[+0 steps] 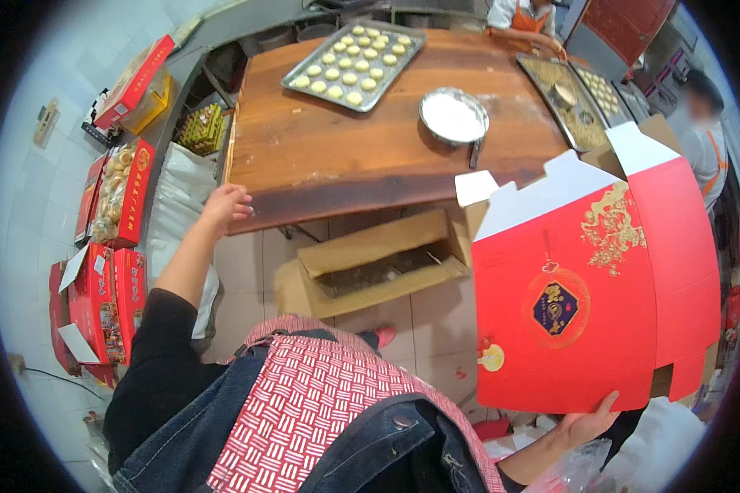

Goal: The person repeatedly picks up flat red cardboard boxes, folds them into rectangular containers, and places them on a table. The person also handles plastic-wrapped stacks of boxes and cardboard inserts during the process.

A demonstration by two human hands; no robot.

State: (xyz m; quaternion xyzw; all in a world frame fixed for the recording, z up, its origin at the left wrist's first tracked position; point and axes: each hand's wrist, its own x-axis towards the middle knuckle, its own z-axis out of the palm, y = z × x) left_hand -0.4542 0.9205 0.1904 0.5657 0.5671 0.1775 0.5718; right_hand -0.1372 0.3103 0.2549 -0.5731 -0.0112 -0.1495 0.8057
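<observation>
My right hand [588, 426] grips the lower edge of a large red cardboard gift box [567, 329], unfolded flat. Gold tree decoration and a dark blue emblem mark its red face, and white flaps stick out along the top. The thumb lies on the red side; the other fingers are mostly hidden behind it. My left hand [226, 207] is stretched out beside the near left corner of the wooden table [345, 160], fingers loosely extended and holding nothing. Below the table's near edge, an open brown carton [370, 287] stands on the tiled floor.
On the table are a tray of pale round pastries [353, 66], a bowl of white powder [454, 117] and crumb-filled trays [563, 103]. Red boxes [99, 300] line the left wall. Two people in orange aprons [528, 18] work at the far side and right.
</observation>
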